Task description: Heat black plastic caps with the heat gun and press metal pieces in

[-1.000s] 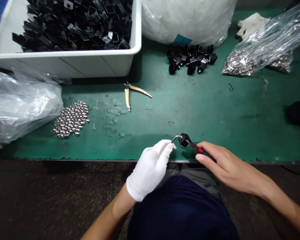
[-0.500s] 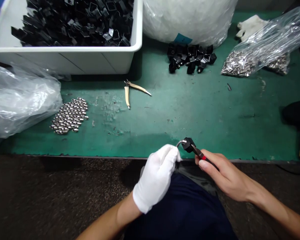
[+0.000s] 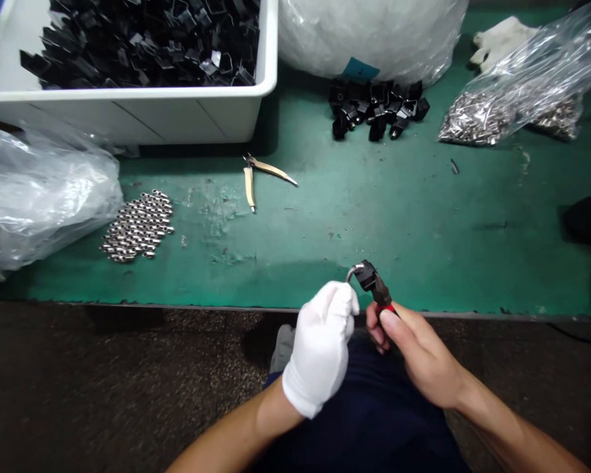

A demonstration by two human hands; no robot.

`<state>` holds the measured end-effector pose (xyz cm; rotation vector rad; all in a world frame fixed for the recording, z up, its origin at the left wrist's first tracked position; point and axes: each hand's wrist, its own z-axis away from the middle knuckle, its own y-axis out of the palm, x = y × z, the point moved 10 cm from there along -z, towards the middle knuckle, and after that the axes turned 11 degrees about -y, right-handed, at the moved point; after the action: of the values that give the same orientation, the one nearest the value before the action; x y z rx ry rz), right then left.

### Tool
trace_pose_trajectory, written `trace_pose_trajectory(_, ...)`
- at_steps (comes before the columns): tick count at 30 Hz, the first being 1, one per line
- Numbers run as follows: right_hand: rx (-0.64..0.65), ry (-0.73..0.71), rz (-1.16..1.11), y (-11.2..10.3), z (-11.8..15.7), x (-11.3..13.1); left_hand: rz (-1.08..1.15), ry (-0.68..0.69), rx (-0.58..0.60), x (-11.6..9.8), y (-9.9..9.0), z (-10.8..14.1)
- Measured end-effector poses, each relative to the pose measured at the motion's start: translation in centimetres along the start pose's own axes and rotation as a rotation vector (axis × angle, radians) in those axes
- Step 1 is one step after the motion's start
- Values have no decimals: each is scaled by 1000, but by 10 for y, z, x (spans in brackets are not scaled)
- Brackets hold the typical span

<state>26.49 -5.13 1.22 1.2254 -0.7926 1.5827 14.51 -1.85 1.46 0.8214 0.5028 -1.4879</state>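
My left hand (image 3: 322, 348), in a white glove, is closed around a bent metal rod (image 3: 350, 270); most of the rod is hidden inside the fist. The rod's curved end meets a small black plastic piece (image 3: 365, 274) over the table's front edge. My bare right hand (image 3: 421, 351) grips red-handled pliers (image 3: 382, 293), whose jaws are at the black piece from the lower right. Whether the jaws are closed on the piece or only touch it, I cannot tell. Both hands are close together, above my lap.
On the green table (image 3: 305, 223) lie cream-handled pliers (image 3: 250, 172), rows of small metal sleeves (image 3: 140, 225) and a pile of black pieces (image 3: 374, 108). A white bin (image 3: 177, 118) of black parts stands back left. Bags of metal parts (image 3: 477, 118) lie back right.
My right hand has moved left and the pliers now point more steeply upward. The black piece has shifted slightly left and up and turned. My left hand has moved slightly right.
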Motion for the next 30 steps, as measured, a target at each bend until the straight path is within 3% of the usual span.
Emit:
trace_pose_trajectory(8,16,23,186,-11,5,-6,-162,30,48,-4,-4,-6)
trace_pose_trajectory(24,141,-13,652,-38,-8,22,-640,138,112,-41,-6,-9)
trace_pose_trajectory(30,214,6,841,-51,-10,21,-843,196,163,-44,-2,-16)
